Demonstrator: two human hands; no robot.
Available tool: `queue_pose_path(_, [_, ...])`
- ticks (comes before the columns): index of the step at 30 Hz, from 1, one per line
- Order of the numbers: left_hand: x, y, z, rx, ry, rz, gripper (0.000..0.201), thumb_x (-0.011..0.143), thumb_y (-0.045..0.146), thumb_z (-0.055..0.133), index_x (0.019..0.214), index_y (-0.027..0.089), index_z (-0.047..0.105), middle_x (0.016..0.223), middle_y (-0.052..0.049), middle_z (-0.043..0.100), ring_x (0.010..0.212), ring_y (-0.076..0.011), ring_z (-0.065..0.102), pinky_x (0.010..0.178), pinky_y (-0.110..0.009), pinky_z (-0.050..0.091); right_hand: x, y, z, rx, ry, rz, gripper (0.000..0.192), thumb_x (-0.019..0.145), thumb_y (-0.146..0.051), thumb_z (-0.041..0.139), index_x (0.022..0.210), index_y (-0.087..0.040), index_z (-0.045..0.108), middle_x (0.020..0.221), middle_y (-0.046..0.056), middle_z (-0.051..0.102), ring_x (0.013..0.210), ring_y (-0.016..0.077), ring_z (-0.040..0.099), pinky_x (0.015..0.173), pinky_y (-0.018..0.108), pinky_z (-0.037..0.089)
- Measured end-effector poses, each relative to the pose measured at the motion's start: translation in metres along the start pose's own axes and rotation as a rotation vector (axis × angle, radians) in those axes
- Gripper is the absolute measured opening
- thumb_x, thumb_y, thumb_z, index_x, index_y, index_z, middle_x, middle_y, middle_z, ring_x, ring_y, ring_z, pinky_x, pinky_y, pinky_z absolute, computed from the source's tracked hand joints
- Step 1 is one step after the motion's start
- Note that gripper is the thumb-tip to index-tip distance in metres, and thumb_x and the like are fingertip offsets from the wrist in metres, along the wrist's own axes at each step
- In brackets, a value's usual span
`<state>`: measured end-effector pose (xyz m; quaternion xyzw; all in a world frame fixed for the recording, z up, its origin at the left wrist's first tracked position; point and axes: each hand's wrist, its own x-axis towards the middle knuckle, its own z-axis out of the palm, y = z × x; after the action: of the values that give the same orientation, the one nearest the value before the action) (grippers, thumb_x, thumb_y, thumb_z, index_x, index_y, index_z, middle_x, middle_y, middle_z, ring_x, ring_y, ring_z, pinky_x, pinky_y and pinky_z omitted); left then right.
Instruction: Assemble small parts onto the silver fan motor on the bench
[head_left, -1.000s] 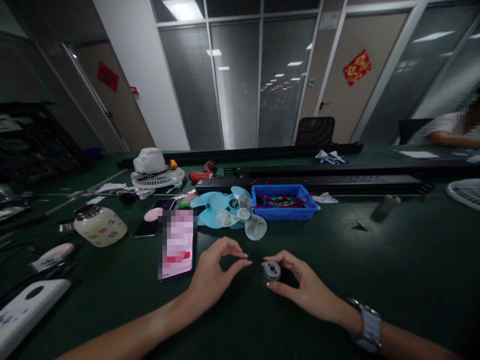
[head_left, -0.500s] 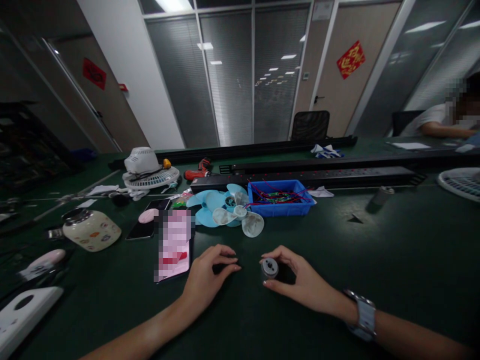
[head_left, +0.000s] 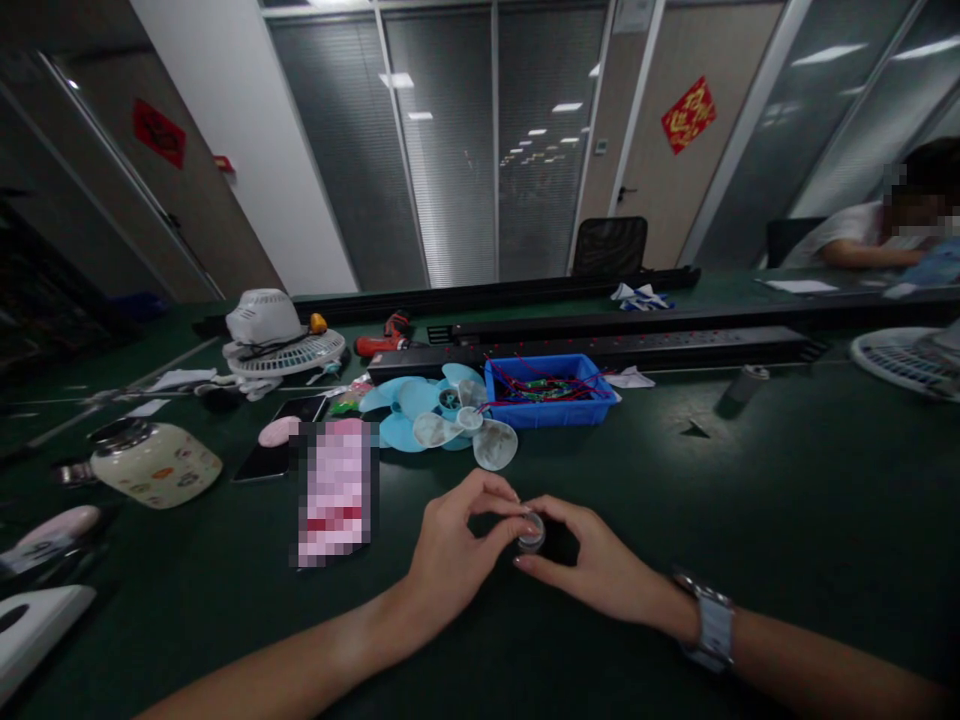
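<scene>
A small round metal motor (head_left: 531, 534) stands on the green table top with its end face upward. My right hand (head_left: 592, 552) grips its side between thumb and fingers. From the left, my left hand (head_left: 466, 535) reaches over with thumb and fingertips closed on the motor's upper rim, covering part of its top. Whether something tiny sits between those left fingertips, I cannot make out. Just beyond the hands lie light-blue fan blades (head_left: 409, 405), with a dusty greyish fan blade (head_left: 495, 443) over them.
Behind the hands stands a blue bin (head_left: 551, 410) with wires and circuit boards. A phone (head_left: 334, 495), a floral kettle (head_left: 161, 465) and a white fan (head_left: 270, 330) are on the left. Right are a metal cylinder (head_left: 742, 388) and a fan grille (head_left: 904, 360). A person (head_left: 847, 240) sits far right.
My left hand has moved right and come onto the top of the motor. My right hand keeps its hold on it. The whole view has shifted slightly.
</scene>
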<state>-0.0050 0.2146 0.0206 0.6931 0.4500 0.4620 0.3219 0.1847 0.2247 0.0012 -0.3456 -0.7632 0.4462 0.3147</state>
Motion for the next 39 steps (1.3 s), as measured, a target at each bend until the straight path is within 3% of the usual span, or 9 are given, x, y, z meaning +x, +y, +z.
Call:
queue_pose_path(7, [-0.003,0.003,0.002,0.034,-0.012,0.043,0.019,0.078,0.011,0.076,0.088,0.021,0.063,0.087,0.002,0.074,0.080,-0.0157,0.074,0.073,-0.024,0.055,-0.001,0.004,0.001,0.016,0.007,-0.023,0.029,0.085,-0.022,0.072,0.113,-0.021,0.063,0.108,0.002,0.068,0.100,0.0190,0.064,0.088,0.032,0.050])
queue_pose_path(15, [0.000,0.010,-0.005,0.120,-0.117,0.027,0.022,0.084,0.017,0.070,0.101,0.022,0.059,0.103,-0.003,0.073,0.096,-0.0222,0.072,0.086,-0.035,0.054,-0.001,0.004,0.002,0.004,0.007,-0.036,0.030,0.086,-0.021,0.071,0.115,-0.022,0.062,0.111,0.003,0.067,0.100,0.0200,0.064,0.088,0.033,0.051])
queue_pose_path(23, [0.001,0.008,-0.009,0.105,-0.255,0.016,0.039,0.089,0.015,0.062,0.125,0.026,0.050,0.126,-0.006,0.066,0.117,-0.0259,0.065,0.104,-0.044,0.045,-0.001,0.008,0.002,-0.029,0.013,-0.062,0.027,0.086,-0.023,0.071,0.112,-0.022,0.063,0.106,0.002,0.068,0.095,0.0193,0.064,0.085,0.033,0.052])
queue_pose_path(28, [0.005,0.009,-0.013,0.115,-0.274,0.056,0.044,0.086,0.010,0.065,0.124,0.027,0.052,0.122,-0.004,0.070,0.123,-0.0251,0.059,0.106,-0.044,0.041,-0.001,0.008,0.002,-0.030,0.022,-0.063,0.033,0.086,-0.025,0.072,0.117,-0.022,0.060,0.112,0.003,0.067,0.103,0.0207,0.063,0.092,0.036,0.050])
queue_pose_path(33, [0.006,0.010,-0.012,0.120,-0.230,0.013,0.042,0.082,0.011,0.070,0.118,0.025,0.054,0.103,-0.002,0.076,0.113,-0.0270,0.065,0.102,-0.046,0.042,0.000,0.006,0.001,-0.056,0.001,-0.045,0.025,0.087,-0.026,0.070,0.110,-0.021,0.062,0.105,0.002,0.067,0.094,0.0194,0.064,0.083,0.033,0.051])
queue_pose_path(39, [0.008,0.012,-0.010,0.030,-0.280,-0.030,0.036,0.084,0.014,0.069,0.116,0.025,0.056,0.112,-0.004,0.074,0.110,-0.0257,0.068,0.101,-0.043,0.045,-0.001,0.008,0.002,-0.045,0.013,-0.067,0.026,0.087,-0.025,0.070,0.111,-0.022,0.061,0.108,0.003,0.066,0.098,0.0202,0.063,0.085,0.033,0.051])
